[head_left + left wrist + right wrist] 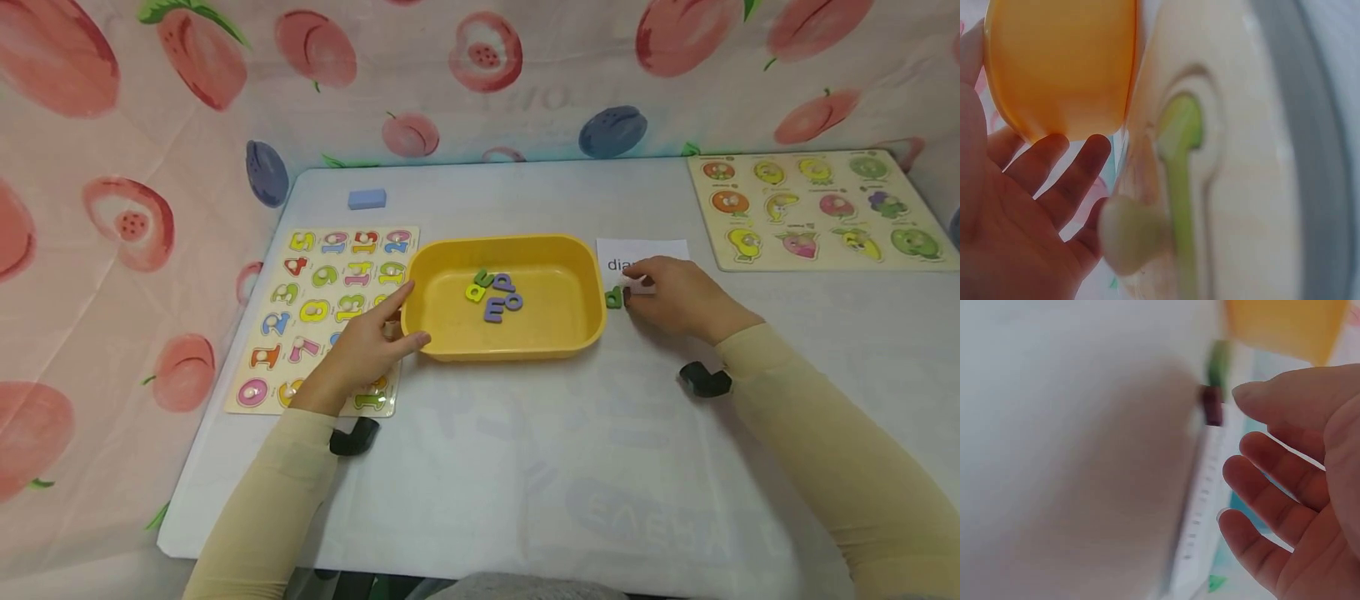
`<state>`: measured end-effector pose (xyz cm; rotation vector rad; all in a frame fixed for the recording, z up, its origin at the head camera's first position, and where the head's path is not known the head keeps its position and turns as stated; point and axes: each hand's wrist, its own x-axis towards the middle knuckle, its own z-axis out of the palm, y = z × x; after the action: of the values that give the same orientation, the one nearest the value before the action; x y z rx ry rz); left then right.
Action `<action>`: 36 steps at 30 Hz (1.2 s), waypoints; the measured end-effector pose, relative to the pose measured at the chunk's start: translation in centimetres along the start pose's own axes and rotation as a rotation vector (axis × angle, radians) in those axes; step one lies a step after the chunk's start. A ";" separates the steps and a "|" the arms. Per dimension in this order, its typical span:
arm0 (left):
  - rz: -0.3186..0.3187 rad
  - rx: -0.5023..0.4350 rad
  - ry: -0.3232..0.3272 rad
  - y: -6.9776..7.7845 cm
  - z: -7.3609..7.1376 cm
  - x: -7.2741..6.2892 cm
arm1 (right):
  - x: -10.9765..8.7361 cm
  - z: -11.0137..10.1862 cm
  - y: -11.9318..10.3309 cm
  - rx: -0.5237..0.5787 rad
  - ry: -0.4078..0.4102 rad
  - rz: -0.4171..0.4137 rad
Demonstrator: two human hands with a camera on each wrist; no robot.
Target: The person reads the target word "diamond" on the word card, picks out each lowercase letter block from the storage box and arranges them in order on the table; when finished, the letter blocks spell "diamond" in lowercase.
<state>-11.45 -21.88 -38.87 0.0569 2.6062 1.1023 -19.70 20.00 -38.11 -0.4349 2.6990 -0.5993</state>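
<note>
At the left end of the tray (442,335), my left hand (365,348) rests spread, fingers nearly straight against it; a light touch should steady it. Inside the tray lie five letters (492,311). Just right of it sit a green letter (618,298) and a dark piece (627,296). My right hand (672,297), loosely parted, seems to grip nothing; best handle the dark piece by its edges, not nudging its neighbour.

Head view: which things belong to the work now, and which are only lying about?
Seemingly in use: left hand, right hand, yellow tray, letters inside it, green letter beside it, dark piece, word card.
Seemingly just lying about: number board, fruit board, blue block.
</note>
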 end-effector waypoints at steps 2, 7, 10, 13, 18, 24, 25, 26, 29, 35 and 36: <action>-0.005 0.002 -0.001 0.0 0.0 0.0 | -0.2 -0.6 -0.4 0.011 0.016 0.016; 0.001 -0.002 0.001 0.0 0.0 0.0 | -0.5 -1.8 -2.2 -0.009 0.087 -0.043; 0.008 -0.003 0.004 0.0 -0.1 0.1 | -0.5 -2.0 -3.6 -0.024 0.120 -0.122; 0.007 -0.010 -0.001 -0.1 -0.1 0.1 | -0.2 -1.8 -5.2 -0.035 0.126 -0.198; 0.003 -0.032 -0.009 -0.2 0.0 0.0 | 0.8 -0.4 -8.5 -0.037 0.091 -0.286; 0.000 -0.022 -0.007 -0.2 0.2 0.0 | 2.4 1.9 -11.3 -0.023 0.031 -0.379; -0.002 -0.020 -0.006 -0.2 0.2 0.0 | 2.6 2.2 -11.7 -0.024 0.016 -0.380; -0.004 -0.018 -0.007 -0.2 0.2 0.0 | 2.9 2.6 -12.1 -0.027 0.005 -0.377; -0.005 -0.013 -0.005 -0.3 0.2 0.0 | 3.7 3.6 -12.9 -0.028 -0.023 -0.380; 0.012 -0.009 -0.001 -0.4 0.2 -0.1 | 5.1 5.2 -14.3 -0.001 -0.060 -0.379; 0.015 -0.010 0.002 -0.4 0.2 -0.1 | 5.3 5.3 -14.5 -0.011 -0.064 -0.378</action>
<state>-11.30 -22.03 -39.22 0.0738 2.6060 1.1204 -19.22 3.67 -37.46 -0.9631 2.5741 -0.6562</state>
